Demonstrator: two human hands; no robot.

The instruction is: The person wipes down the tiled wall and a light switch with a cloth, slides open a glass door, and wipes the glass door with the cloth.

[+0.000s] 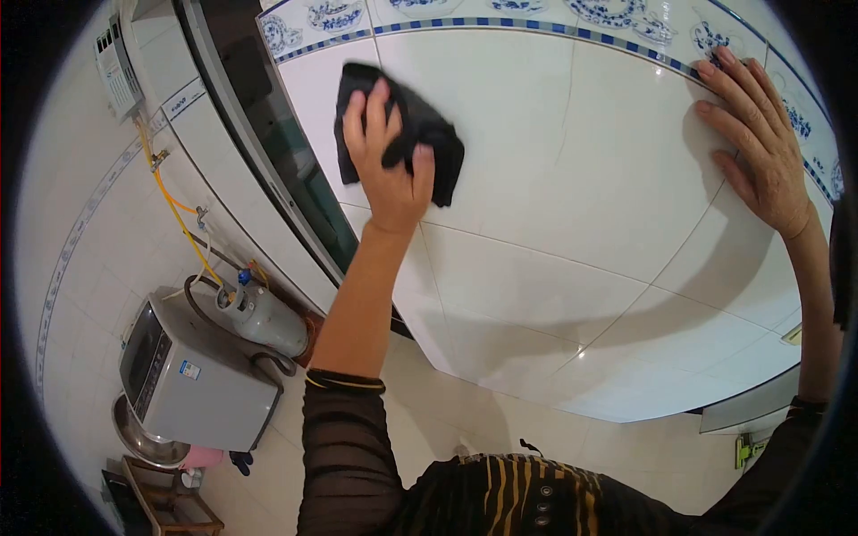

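Note:
My left hand [389,170] presses a black cloth [438,152] against the white tiled wall [500,152], near the wall's left edge. The fingers and thumb grip folds of the cloth, and part of it spreads out to the right of the hand. Far to the right, my right hand [760,143] rests on the same wall with its fingers stretched out. Those fingertips reach the blue-and-white patterned border [617,18] that runs along the top. The right hand holds nothing.
A dark-framed doorway [259,116] opens just left of the wall's edge. Farther left are a grey gas cylinder [268,317], a washing machine [210,384], a metal basin [143,438] and a wooden stool [170,500]. A yellow hose [170,196] runs down to the cylinder.

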